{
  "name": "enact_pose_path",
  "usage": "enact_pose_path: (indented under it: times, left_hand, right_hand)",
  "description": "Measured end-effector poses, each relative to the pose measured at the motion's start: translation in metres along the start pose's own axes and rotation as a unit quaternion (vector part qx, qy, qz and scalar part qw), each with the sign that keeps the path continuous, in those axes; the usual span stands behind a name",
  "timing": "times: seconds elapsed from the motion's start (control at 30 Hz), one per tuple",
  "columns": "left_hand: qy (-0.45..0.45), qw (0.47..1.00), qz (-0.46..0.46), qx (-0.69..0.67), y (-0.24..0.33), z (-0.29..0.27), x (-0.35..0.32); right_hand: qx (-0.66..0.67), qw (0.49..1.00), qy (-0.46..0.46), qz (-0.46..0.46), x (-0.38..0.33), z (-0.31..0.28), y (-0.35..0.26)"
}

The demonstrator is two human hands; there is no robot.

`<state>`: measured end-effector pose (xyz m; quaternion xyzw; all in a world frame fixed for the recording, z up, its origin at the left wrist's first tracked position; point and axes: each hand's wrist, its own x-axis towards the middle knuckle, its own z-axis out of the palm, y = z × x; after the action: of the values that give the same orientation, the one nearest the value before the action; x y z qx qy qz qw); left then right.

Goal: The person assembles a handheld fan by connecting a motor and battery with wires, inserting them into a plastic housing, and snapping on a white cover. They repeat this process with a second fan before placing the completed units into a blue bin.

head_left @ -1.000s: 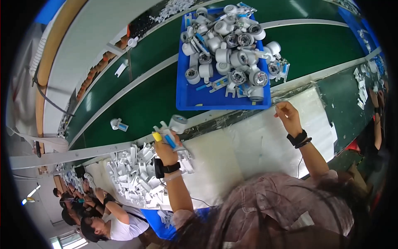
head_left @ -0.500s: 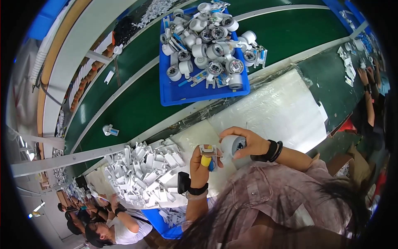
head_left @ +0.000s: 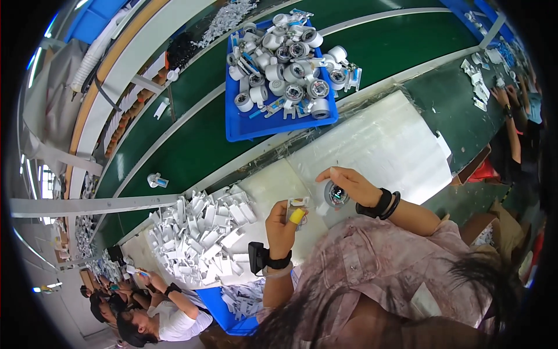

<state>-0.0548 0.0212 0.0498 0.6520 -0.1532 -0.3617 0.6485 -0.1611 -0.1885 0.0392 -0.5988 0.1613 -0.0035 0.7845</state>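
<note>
My left hand [head_left: 281, 228] is closed around a small white plastic bracket [head_left: 299, 202]. A yellow cover [head_left: 297, 216] sits at its thumb tip. Just to the right, my right hand [head_left: 356, 189] grips a round white-and-grey housing [head_left: 336, 195] from its far and right side. The housing's round end now faces up, showing dark inner parts and a small lit display. Both hands are over the pale work surface, close together, with the bracket near the housing's left side. Whether a wire joins the two pieces is too small to tell.
Left of my hands lies a heap of white plastic pieces [head_left: 203, 232]. Beyond, a blue tray [head_left: 244, 134] piled with round housings stands on the green conveyor [head_left: 192, 148]. A white sheet [head_left: 378, 151] covers the bench. Co-workers [head_left: 174, 314] sit at lower left and far right.
The housing has been turned so its round end faces up. My right fingers shifted over it, and the left hand tilted the bracket; its blue part no longer shows.
</note>
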Motion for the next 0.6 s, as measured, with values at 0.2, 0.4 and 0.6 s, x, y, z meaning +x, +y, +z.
enact_pose_path:
  times: [0.2,0.4,0.6]
  left_hand:
    - [0.008,0.999,0.038,-0.031,-0.008,0.005,-0.014]
    - [-0.017,0.998,0.057,-0.031,-0.008,0.004,-0.018]
    - [-0.05,0.997,0.056,0.005,-0.011,-0.004,-0.017]
  right_hand:
    - [0.029,0.999,-0.009,0.037,-0.012,0.005,-0.009]
    - [-0.025,0.999,0.001,-0.027,-0.011,0.005,0.01]
    - [-0.045,0.998,0.005,-0.036,-0.012,0.007,0.011]
